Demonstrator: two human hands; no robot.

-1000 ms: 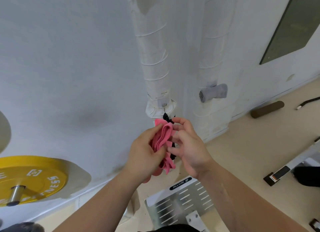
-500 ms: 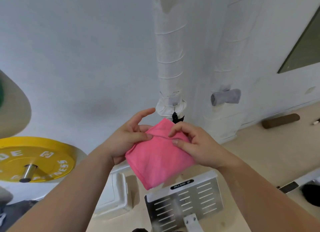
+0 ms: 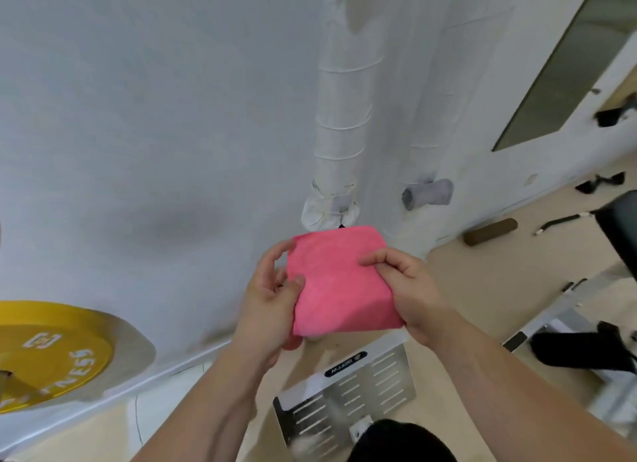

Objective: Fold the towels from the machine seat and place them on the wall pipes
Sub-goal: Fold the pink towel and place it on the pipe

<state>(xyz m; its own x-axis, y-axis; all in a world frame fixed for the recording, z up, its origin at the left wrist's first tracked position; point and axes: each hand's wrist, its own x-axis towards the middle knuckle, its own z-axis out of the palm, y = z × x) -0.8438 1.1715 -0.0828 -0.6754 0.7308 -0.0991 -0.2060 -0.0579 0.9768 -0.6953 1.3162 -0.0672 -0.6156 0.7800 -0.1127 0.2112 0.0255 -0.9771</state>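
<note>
A pink towel [image 3: 341,282], folded into a flat square, is held up in front of me at chest height. My left hand [image 3: 272,299] grips its left edge, thumb on top and fingers curled behind. My right hand [image 3: 410,289] pinches its right edge. Just beyond the towel stand two white wrapped wall pipes: the left pipe [image 3: 341,116] ends in a flared collar right above the towel, the right pipe [image 3: 427,99] carries a rolled grey towel [image 3: 427,194] on a stub.
A yellow weight plate [image 3: 44,354] hangs at the lower left by the white wall. A metal foot plate [image 3: 348,382] lies on the beige floor below my hands. A brown roller [image 3: 489,232], black straps and machine parts sit at the right.
The towel went from a bunched wad to a flat folded square between both hands. My view swung and the hands rose slightly toward the left pipe's collar.
</note>
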